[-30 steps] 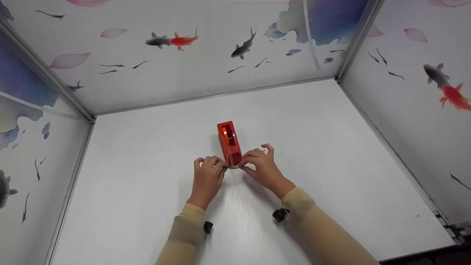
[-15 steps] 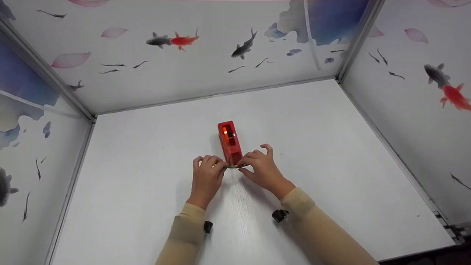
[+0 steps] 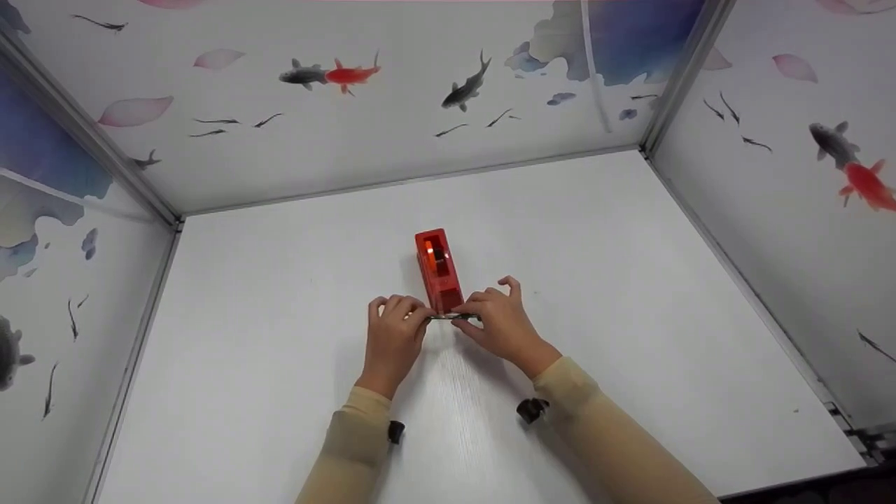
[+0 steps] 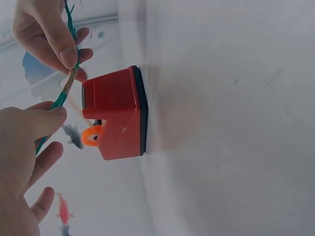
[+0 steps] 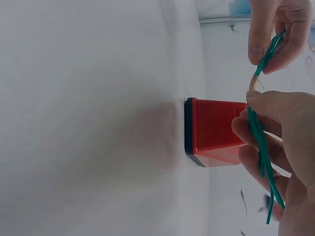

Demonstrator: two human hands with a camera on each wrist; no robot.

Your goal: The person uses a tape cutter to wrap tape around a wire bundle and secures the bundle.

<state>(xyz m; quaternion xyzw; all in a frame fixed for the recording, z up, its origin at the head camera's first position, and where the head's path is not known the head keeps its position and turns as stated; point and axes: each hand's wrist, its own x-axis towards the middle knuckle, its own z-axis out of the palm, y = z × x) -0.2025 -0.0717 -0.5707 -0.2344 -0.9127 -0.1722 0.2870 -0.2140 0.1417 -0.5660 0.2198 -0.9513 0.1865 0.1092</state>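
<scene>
A thin bundle of green wires (image 5: 261, 135) is held crosswise in front of a red tape dispenser (image 3: 439, 273). Around its middle is a short tan, tape-like band (image 4: 70, 81). My left hand (image 3: 395, 339) pinches the bundle on one side of the band between thumb and index finger. On the other side, my right hand (image 3: 505, 320) pinches it close to the band, loose wire ends trailing past the palm in the right wrist view. The dispenser stands upright just beyond both hands, its serrated cutter (image 4: 84, 97) toward them and an orange ring (image 4: 91, 135) in its well.
The white table (image 3: 266, 364) spreads around the hands. Panels printed with fish (image 3: 462, 87) and petals border it at the back and both sides. Each sleeve has a dark wrist camera (image 3: 532, 410) on its inner side.
My right fingers have shifted slightly along the bundle toward the left hand, so a dark wire end now shows past them. The bundle looks straighter; the left hand and dispenser stay nearly still.
</scene>
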